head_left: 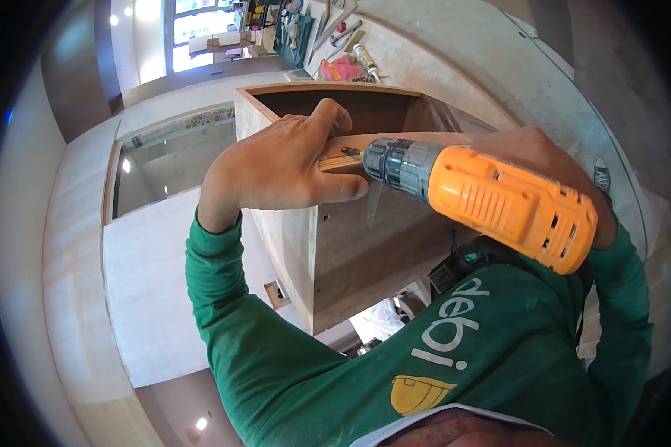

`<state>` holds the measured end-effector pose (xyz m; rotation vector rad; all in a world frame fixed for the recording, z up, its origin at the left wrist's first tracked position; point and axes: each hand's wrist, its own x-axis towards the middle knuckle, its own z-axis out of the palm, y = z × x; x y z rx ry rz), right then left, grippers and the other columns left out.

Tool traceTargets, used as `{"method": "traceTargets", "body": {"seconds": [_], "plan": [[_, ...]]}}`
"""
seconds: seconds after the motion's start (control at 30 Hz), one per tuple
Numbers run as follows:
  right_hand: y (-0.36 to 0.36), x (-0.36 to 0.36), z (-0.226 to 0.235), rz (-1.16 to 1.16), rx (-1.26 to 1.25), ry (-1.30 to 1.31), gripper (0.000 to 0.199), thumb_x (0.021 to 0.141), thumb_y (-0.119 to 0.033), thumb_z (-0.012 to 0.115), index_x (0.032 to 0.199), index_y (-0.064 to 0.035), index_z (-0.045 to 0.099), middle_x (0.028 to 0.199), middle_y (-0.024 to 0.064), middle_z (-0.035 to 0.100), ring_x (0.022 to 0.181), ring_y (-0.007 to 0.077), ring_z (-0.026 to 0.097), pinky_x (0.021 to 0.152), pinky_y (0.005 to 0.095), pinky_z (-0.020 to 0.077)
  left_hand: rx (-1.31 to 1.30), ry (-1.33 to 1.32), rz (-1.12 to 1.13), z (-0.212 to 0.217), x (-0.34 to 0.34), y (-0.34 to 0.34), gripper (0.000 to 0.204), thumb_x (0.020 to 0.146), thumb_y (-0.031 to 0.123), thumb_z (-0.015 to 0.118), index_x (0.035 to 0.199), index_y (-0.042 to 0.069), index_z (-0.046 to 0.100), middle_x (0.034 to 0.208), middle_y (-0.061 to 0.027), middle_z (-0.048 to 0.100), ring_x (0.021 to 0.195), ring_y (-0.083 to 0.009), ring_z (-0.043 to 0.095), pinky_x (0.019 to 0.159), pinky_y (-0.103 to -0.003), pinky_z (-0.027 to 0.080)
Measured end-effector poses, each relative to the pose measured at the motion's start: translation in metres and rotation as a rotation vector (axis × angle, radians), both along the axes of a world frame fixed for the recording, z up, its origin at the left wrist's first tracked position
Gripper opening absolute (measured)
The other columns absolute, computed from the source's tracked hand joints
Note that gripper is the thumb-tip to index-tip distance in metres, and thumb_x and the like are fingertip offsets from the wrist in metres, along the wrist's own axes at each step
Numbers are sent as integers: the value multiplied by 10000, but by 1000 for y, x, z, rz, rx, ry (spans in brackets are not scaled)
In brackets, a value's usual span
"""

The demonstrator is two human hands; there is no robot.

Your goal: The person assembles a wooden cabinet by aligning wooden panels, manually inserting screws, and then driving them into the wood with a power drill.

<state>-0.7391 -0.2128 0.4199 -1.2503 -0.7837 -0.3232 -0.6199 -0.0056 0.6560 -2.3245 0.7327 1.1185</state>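
Note:
My left hand is closed on the end of a narrow wooden board, its thumb on the near side and a finger bent over the far side. An orange and black power drill lies across the view, its chuck pointing left. The short bit meets the board's end between my left thumb and finger; how deep it sits I cannot tell. Behind the drill body is my right hand, wrapped round the drill, with most fingers hidden. The board lies over an open-topped wooden box with a brown inside.
Beyond the box, a work surface carries a pink plastic bag, a sealant tube and hand tools. A teal tool tray stands at the back. White panelling with a framed opening is on the left. A cable runs along the floor at right.

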Motion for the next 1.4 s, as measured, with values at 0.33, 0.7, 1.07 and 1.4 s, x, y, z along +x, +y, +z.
{"method": "traceTargets", "body": {"seconds": [0.33,0.7,1.07,1.4], "plan": [[5,4,-11,-9,-137,6,419,893,-226,803,1218,-12,647,1062,158,742,976,305,754,881,392,616,-15,-9,-51,0,0,-2,729,841,462,810,1282,8,448,1096,-225,700,1045,-378,692,957,-442,505],[8,3,-16,-29,-140,-59,419,889,-197,805,1227,-22,629,1105,151,726,928,300,740,866,373,614,0,-11,-5,0,-1,-5,694,837,439,787,1282,19,458,1096,-236,701,1050,-376,686,964,-449,500],[1,-12,-15,-25,-105,93,346,896,-172,771,1170,-6,640,1047,159,710,945,332,719,841,386,591,4,18,35,3,-1,-14,653,848,469,789,1210,47,448,1015,-210,683,934,-369,677,886,-446,499],[3,-7,-25,-1,-107,66,408,868,-202,815,1201,-35,648,1055,161,719,953,322,729,830,394,596,-4,57,-2,4,-1,-12,567,876,460,771,1114,71,434,899,-162,593,828,-336,573,834,-435,451]]}}
